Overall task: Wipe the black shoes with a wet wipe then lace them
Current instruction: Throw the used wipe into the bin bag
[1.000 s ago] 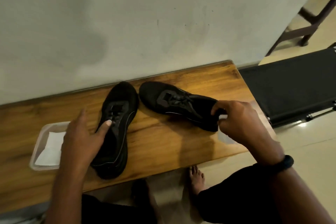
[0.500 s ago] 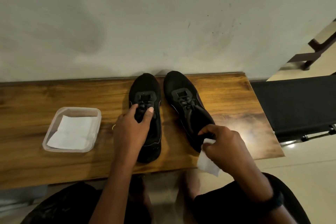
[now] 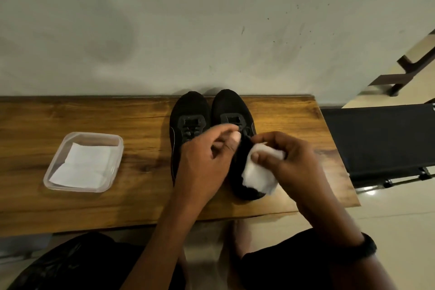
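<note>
Wall (image 3: 211,19): pale and stained, filling the upper half of the view, with the table's far edge set against it.
Table (image 3: 70,207): wooden, running from 9 o'clock to 3 o'clock across the middle of the view.
Folding cot (image 3: 376,139): black fabric on a metal frame, seen at 3 o'clock just beside the table's end.
Left shoe (image 3: 188,110): black, stood upright on the table with the toe pointed to 12 o'clock. The heel is hidden by the left hand.
Right shoe (image 3: 229,106): black, placed at 3 o'clock of the left shoe, side by side and apparently touching.
Container (image 3: 50,172): clear plastic, set at 9 o'clock of the shoes and well apart. A folded white sheet (image 3: 82,165) is held inside.
Left hand (image 3: 204,162): fingers are curled at the right shoe's lace area. Whether a lace is pinched cannot be told, owing to blur.
Right hand (image 3: 289,162): closed on the wet wipe, thumb on top.
Wet wipe (image 3: 256,174): white and crumpled, held over the right shoe's heel half.
Wristband (image 3: 367,246): black, worn on the right wrist at 5 o'clock.
</note>
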